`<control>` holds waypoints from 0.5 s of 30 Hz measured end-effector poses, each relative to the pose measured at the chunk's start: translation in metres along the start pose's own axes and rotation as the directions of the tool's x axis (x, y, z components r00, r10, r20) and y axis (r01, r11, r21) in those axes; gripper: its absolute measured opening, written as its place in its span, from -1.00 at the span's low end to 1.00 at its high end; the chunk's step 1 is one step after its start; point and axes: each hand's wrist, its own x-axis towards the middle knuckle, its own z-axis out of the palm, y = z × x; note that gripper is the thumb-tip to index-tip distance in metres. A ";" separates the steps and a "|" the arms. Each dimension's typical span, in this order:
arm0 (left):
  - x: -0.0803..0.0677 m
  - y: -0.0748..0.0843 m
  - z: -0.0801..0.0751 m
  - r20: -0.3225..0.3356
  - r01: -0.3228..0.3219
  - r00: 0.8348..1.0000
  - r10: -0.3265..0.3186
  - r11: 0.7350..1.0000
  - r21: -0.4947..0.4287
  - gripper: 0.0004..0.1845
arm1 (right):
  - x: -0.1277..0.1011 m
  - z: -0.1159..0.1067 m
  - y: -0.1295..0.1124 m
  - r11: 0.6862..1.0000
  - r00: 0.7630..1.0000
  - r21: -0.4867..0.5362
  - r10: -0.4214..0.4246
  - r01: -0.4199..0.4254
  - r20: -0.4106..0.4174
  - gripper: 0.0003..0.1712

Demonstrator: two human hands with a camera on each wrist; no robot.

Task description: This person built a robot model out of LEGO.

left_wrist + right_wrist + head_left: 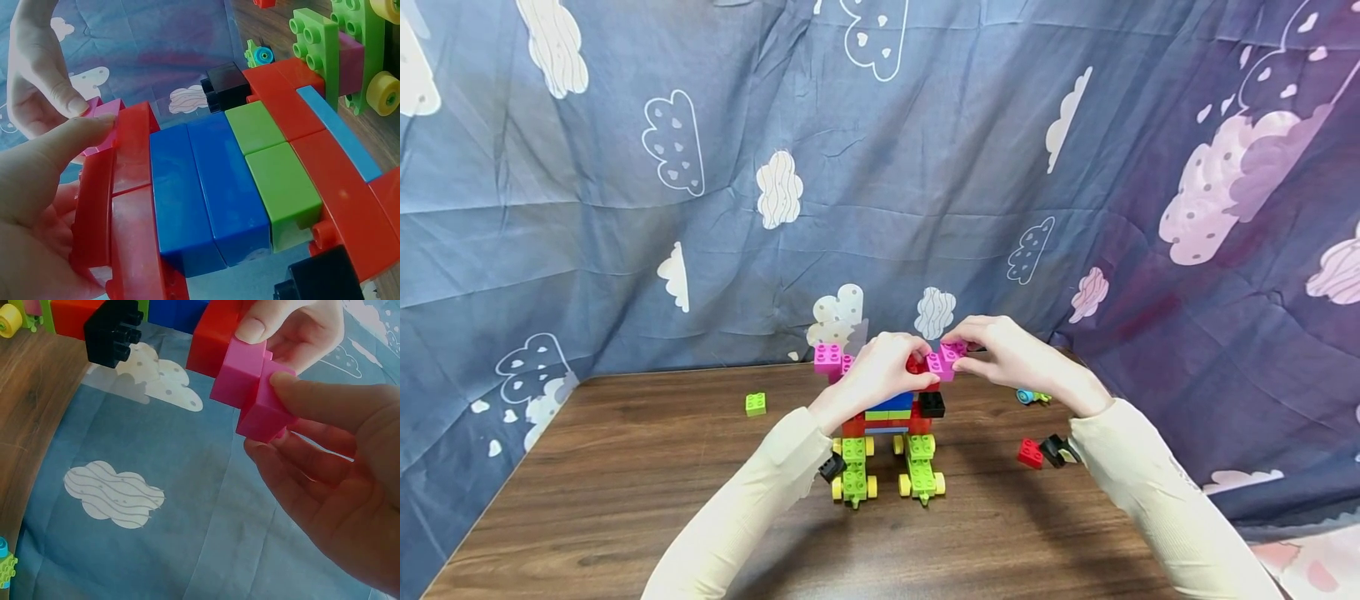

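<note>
A figure of toy building bricks stands on two green wheeled bases (920, 475), with blue bricks (203, 194) and red bricks (134, 187) in its body. My left hand (886, 368) grips its red upper part, thumb on the inner pink brick (239, 372) at its right side. Between thumb and fingers my right hand (1011, 360) pinches the outer pink brick (269, 409), which touches the inner one, offset from it. More pink bricks (828, 358) stick out at the figure's left. A black brick (932, 405) juts from its right side, another black brick (831, 467) from its left.
On the wooden table (647, 467), a green brick (756, 404) lies to the left. To the right are a red brick (1030, 453), a black piece (1057, 451) and a small green-and-blue piece (1032, 397). A blue cloud-patterned cloth (730, 250) hangs behind.
</note>
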 end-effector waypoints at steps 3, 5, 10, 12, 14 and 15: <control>0.000 0.001 -0.001 0.002 0.005 1.000 -0.005 1.000 -0.002 -0.67 | -0.001 0.001 0.000 1.000 1.000 -0.007 0.004 -0.004 -0.005 -0.71; 0.000 0.001 -0.001 0.005 0.012 1.000 -0.012 1.000 -0.004 -0.67 | -0.002 0.001 -0.001 1.000 1.000 -0.008 0.002 -0.002 -0.017 -0.70; 0.001 0.000 0.000 0.008 0.014 1.000 -0.014 1.000 -0.020 -0.66 | -0.001 0.000 -0.002 1.000 0.999 -0.003 -0.014 0.014 -0.038 -0.68; 0.001 -0.001 0.000 0.008 0.011 1.000 -0.010 1.000 -0.028 -0.66 | -0.001 0.000 -0.001 1.000 0.999 0.001 -0.013 0.013 -0.031 -0.68; 0.002 -0.001 0.000 0.011 0.007 1.000 -0.007 0.999 -0.034 -0.66 | -0.001 -0.001 -0.001 1.000 1.000 0.004 -0.014 0.014 -0.018 -0.68; 0.002 -0.001 0.000 0.012 0.006 1.000 -0.005 0.999 -0.034 -0.67 | -0.001 -0.001 0.000 1.000 1.000 0.005 -0.015 0.015 -0.012 -0.68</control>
